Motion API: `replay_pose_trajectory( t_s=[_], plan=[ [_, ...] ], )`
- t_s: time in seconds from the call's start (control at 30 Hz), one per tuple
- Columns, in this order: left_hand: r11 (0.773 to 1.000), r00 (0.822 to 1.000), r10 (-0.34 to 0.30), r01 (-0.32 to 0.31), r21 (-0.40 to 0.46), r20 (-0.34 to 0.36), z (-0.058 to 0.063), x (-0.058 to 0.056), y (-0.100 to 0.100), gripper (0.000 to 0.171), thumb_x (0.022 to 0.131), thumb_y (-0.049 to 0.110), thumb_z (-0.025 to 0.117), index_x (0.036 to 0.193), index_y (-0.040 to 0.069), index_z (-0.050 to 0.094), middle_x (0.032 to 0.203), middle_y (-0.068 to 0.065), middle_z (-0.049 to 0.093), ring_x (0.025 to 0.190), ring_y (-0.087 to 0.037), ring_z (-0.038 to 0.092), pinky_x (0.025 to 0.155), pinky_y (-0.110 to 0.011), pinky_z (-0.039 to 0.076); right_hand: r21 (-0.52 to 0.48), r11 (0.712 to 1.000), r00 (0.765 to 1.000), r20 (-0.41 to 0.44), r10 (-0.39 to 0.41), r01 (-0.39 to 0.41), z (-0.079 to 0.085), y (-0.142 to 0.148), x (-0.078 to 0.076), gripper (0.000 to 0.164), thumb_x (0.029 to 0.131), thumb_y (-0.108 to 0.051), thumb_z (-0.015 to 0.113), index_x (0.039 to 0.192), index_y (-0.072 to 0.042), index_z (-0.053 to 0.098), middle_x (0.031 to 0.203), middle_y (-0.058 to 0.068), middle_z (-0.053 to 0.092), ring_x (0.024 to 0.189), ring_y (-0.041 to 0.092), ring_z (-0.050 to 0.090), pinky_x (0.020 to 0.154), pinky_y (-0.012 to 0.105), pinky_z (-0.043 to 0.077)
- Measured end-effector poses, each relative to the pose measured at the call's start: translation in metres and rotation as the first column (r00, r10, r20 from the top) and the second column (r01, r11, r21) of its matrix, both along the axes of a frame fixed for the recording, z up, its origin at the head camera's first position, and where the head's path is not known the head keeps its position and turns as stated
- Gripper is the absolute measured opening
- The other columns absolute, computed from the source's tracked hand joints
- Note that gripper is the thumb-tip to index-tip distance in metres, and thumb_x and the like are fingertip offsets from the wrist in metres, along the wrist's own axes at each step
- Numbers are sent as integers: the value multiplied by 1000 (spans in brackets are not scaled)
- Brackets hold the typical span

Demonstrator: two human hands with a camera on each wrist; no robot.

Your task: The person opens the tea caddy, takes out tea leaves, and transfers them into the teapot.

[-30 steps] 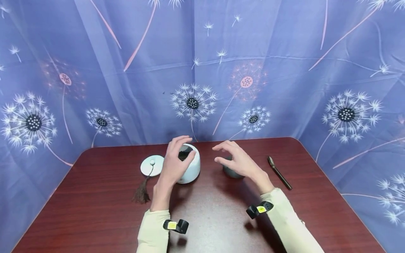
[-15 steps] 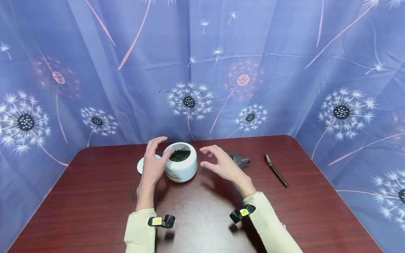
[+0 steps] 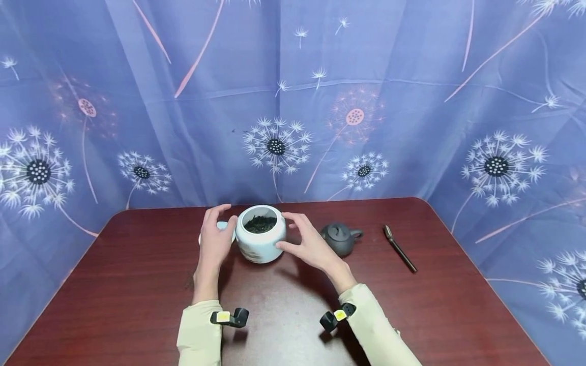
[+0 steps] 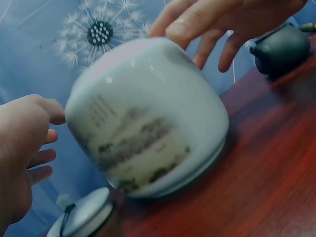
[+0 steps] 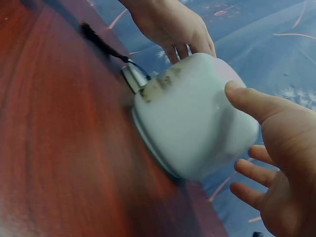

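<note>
A white ceramic tea jar [image 3: 259, 249] with a landscape print stands uncovered on the table, dark tea leaves [image 3: 260, 224] inside. My left hand [image 3: 215, 243] is at its left side, fingers loosely spread and thumb tip by the shoulder; contact there cannot be told. On the other side my right hand [image 3: 311, 245] has its thumb and forefinger at the jar wall, apparently touching, the fingers not closed round it. The jar's lid [image 4: 88, 216] lies on the table to the left, partly hidden behind my left hand in the head view, its dark tassel [image 5: 101, 42] trailing off.
A dark grey teapot [image 3: 340, 240] stands just right of my right hand, its handle pointing right. Farther right lies a slender dark stick [image 3: 400, 250] with a pale tip. Behind the dark red table [image 3: 137, 284] hangs a blue dandelion-print curtain [image 3: 220, 127].
Both hands have shifted left, from above the jar and teapot to either side of the jar. The right hand has closed in on the jar's wall, and the teapot is now uncovered to view.
</note>
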State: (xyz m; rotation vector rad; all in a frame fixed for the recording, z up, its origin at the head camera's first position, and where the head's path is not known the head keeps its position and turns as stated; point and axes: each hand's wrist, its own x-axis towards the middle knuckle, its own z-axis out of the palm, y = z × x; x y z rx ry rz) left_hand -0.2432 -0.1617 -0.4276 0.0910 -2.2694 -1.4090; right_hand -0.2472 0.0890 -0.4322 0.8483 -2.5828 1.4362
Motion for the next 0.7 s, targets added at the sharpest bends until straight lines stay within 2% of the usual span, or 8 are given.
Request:
replay_pose_trajectory(
  t_s=[0.2,0.33,0.5,0.7],
  plan=[
    [998,998,44,-42,-36,36,-13,-5,-4,35,94,19,64,128,10,62,133,-11,55,130,-30,48,107,-45,36,21,1000,1000,25,-3,3,-10,-5,-1,79,86,-36,78,151,-24,35,149,-1,38,133,21,49,110,47,42],
    [996,992,67,-61,-61,108,-21,-5,-9,38,92,19,63,130,10,60,137,-12,51,132,-30,43,107,-46,35,10,1000,1000,29,-10,9,-16,-8,-3,83,85,-36,79,153,-25,33,150,0,37,135,19,47,113,41,39],
    [990,983,90,-70,-127,160,-33,-4,-13,42,90,18,64,130,9,59,139,-15,48,129,-35,39,104,-48,34,-17,1000,998,59,-20,21,-24,-10,-3,81,85,-39,78,152,-33,32,151,-2,38,133,18,52,113,43,39],
    [977,976,99,-58,-203,196,-41,-5,-16,49,88,24,68,133,7,56,141,-19,44,136,-41,30,112,-51,24,-29,999,997,71,-19,21,-27,-10,-4,79,86,-40,77,151,-38,31,153,-4,37,131,22,54,112,46,40]
  ],
)
